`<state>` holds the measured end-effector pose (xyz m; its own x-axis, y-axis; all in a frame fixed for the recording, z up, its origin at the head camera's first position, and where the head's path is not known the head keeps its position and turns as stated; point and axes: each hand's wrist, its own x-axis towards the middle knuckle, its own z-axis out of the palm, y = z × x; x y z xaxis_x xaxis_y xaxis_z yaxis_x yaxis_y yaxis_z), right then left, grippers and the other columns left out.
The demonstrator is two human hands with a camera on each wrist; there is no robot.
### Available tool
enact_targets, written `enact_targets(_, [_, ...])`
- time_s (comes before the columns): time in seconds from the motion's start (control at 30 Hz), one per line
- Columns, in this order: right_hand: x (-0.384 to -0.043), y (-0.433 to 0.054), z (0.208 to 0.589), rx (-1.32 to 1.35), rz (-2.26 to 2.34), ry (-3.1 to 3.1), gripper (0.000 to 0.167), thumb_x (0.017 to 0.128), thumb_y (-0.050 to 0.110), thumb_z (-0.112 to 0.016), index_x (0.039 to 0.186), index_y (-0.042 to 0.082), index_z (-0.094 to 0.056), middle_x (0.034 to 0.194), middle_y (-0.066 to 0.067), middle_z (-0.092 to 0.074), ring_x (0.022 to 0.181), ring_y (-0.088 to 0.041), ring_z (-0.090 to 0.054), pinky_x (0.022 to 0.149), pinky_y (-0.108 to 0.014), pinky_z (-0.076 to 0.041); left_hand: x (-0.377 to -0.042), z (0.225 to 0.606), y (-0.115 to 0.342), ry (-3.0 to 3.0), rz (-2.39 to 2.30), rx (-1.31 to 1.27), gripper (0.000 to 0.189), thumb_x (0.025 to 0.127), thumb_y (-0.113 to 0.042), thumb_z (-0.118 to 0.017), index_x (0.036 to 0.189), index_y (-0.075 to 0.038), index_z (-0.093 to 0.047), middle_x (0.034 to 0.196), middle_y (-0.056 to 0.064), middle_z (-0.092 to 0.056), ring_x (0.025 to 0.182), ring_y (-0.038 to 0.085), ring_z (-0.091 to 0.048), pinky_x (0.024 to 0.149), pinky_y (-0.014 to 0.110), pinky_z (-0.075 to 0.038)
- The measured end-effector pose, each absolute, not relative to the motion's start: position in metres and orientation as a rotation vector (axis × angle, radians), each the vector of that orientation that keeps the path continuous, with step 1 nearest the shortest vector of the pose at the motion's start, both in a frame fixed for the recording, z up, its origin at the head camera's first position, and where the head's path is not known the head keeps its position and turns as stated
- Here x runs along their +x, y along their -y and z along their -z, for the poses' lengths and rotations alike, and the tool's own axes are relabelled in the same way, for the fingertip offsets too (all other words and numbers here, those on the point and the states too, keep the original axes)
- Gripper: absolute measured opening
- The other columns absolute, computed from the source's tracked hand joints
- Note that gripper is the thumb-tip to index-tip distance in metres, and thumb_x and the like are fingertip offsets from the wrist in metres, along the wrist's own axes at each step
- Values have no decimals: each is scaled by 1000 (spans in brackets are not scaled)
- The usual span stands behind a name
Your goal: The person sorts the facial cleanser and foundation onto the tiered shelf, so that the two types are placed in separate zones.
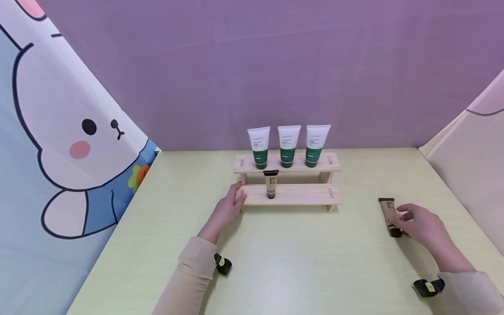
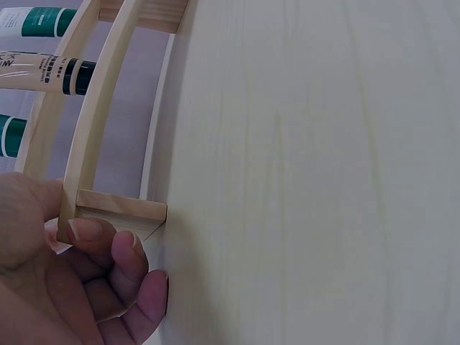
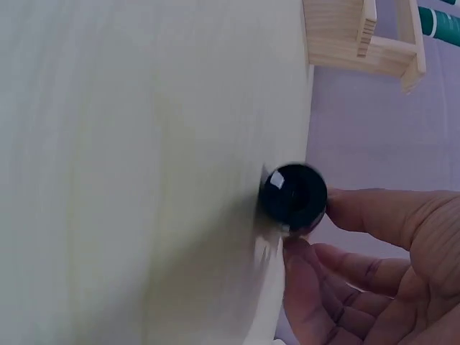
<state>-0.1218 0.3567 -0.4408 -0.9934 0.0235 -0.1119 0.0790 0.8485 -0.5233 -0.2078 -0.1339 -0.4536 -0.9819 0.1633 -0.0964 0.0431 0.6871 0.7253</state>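
Observation:
A two-step wooden display rack [image 1: 299, 194] stands on the table, and my left hand [image 1: 229, 205] grips the left end of its lower step. In the left wrist view, thumb and curled fingers [image 2: 129, 262] close round that step's end. A small tan tube [image 1: 271, 186] with a black cap stands cap-down on the lower step. To the right of the rack, a second tan tube [image 1: 387, 212] is low over the table, its black cap [image 3: 293, 198] toward me. My right hand [image 1: 421, 225] pinches this tube near the cap between thumb and fingers.
Three white-and-green tubes [image 1: 289, 146] stand cap-down in a row on the upper step. Behind the table [image 1: 283, 258] hangs a purple cloth [image 1: 275, 74]. A cloth with a cartoon rabbit [image 1: 71, 144] borders the left side, and a pale cloth [image 1: 472, 166] the right.

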Motion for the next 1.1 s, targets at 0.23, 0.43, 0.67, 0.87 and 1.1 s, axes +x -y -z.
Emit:
enact_targets(0.23, [-131, -356, 443, 82, 836, -2800, 61, 95, 26, -62, 125, -23, -44, 95, -26, -66, 66, -18, -65, 59, -35, -52, -208, 451, 134, -2752, -1173, 174, 52, 105, -37, -42, 153, -24, -26, 140, 19, -52, 118, 36, -54, 94, 54, -42])
enact_targets(0.43, [-132, -352, 444, 48, 800, -2822, 59, 94, 27, -63, 124, -21, -47, 93, -21, -68, 63, -16, -63, 60, -34, -48, -208, 451, 133, -2756, -1163, 182, 52, 105, -38, -42, 153, -25, -27, 135, 19, -56, 109, 34, -56, 89, 52, -44])
enact_targets(0.67, [-126, -341, 443, 36, 1000, -2818, 57, 94, 24, -65, 128, -17, -47, 99, -26, -66, 67, -18, -66, 60, -33, -52, -208, 452, 134, -2761, -1165, 196, 52, 105, -38, -42, 153, -25, -27, 136, 20, -55, 111, 34, -56, 90, 53, -44])
enact_targets(0.87, [-125, -326, 438, 9, 1265, -2742, 60, 96, 22, -65, 134, -18, -42, 108, -31, -62, 70, -19, -68, 63, -30, -57, -208, 453, 135, -2755, -1161, 182, 52, 105, -39, -41, 153, -25, -27, 137, 20, -54, 109, 36, -57, 88, 52, -44])
enact_targets(1.1, [-130, -309, 425, -63, 1430, -2678, 63, 96, 19, -65, 138, -19, -37, 113, -30, -58, 73, -19, -70, 68, -29, -57, -207, 454, 134, -2744, -1162, 169, 53, 105, -40, -42, 153, -25, -26, 139, 21, -52, 115, 37, -55, 91, 54, -43])
